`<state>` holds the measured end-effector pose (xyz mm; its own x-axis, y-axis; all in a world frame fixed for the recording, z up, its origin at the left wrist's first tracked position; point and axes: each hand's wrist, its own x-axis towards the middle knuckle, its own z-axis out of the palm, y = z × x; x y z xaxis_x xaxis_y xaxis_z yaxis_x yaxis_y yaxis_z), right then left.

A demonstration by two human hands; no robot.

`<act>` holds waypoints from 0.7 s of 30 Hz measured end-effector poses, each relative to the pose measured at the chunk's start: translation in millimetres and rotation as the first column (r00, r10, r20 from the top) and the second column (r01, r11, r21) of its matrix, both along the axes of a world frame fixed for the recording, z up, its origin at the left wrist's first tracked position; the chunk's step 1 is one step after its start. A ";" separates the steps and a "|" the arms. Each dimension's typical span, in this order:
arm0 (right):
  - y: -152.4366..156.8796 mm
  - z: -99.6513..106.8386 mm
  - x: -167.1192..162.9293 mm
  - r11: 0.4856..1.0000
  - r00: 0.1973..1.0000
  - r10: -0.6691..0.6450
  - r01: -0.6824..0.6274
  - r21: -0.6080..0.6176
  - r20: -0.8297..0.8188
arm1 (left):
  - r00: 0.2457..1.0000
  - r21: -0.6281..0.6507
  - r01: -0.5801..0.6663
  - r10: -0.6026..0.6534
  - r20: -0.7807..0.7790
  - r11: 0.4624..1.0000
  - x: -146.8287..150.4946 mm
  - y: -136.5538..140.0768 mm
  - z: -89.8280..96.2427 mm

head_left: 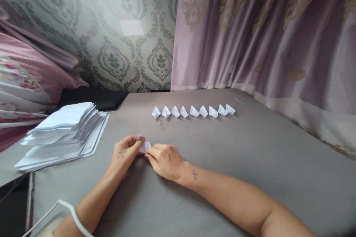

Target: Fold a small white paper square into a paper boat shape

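Between my two hands is a small piece of folded white paper [144, 145], raised just over the grey surface. My left hand [125, 152] pinches it from the left, thumb on the near face. At its lower right corner, my right hand [165, 160] grips the edge between thumb and curled fingers. The fingertips hide part of the folds. Beyond my hands, several folded white paper boats [194, 111] stand in a row running left to right.
A thick, uneven stack of white paper sheets [63, 129] lies at the left. Behind it is a black cloth [91, 96]. A dark device [15, 202] and a white cable [73, 211] are at the near left. A thin stick [239, 101] rests at the far right, before the curtain [211, 44].
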<state>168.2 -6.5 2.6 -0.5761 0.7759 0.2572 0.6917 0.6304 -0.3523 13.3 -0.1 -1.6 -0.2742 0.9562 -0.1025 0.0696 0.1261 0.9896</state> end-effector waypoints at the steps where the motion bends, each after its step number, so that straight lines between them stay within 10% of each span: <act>1: -0.7 -0.4 -0.2 1.000 0.999 0.011 -0.012 0.028 0.034 | 1.000 -0.011 0.000 0.000 0.003 1.000 -0.3 0.2 -0.5; 7: -2.9 -2.5 -0.6 0.984 0.994 0.083 -0.093 0.152 0.073 | 0.999 -0.066 -0.009 0.012 0.051 0.998 0.6 0.4 1.0; 21: 5.6 16.3 -11.1 0.999 0.996 0.043 -0.045 0.021 0.076 | 0.991 0.129 0.007 0.010 -0.134 0.992 -11.2 12.1 -22.9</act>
<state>157.1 -0.9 18.9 -0.6279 0.7439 0.2288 0.6873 0.6679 -0.2856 2.1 12.0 -24.5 -0.2786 0.9586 0.0591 0.2029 -0.0013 0.9792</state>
